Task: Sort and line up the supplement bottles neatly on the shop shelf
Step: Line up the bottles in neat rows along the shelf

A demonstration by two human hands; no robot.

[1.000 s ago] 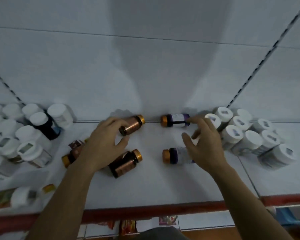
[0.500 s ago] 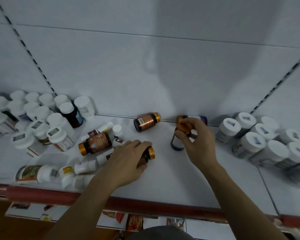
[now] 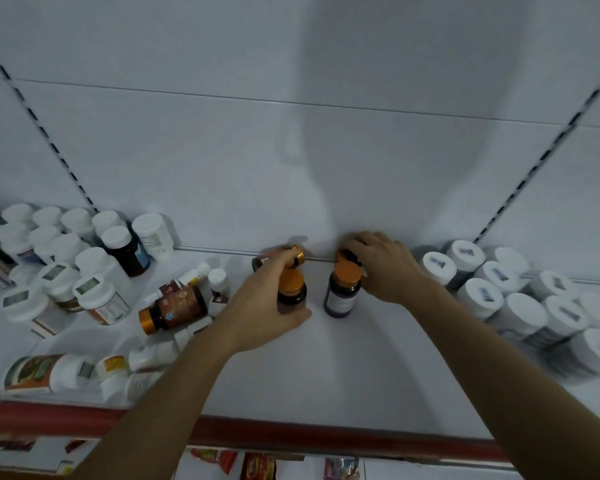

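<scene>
on shelf (image 3: 326, 375): left hand (image 3: 260, 306) holds upright amber bottle (image 3: 291, 289); right hand (image 3: 385, 268), lying bottle (image 3: 345, 255).

we see through one wide-angle head camera, above and in front of the shelf (image 3: 347, 372), facing forward and down onto it, near, shelf's red front edge (image 3: 326, 438) closest, back wall (image 3: 205, 150) farthest

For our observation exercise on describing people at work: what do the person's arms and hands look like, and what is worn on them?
Both are bare: the left hand and right hand wear no gloves, and no ring, watch or bracelet shows. No sleeve is in view up to the frame's edge.
</scene>
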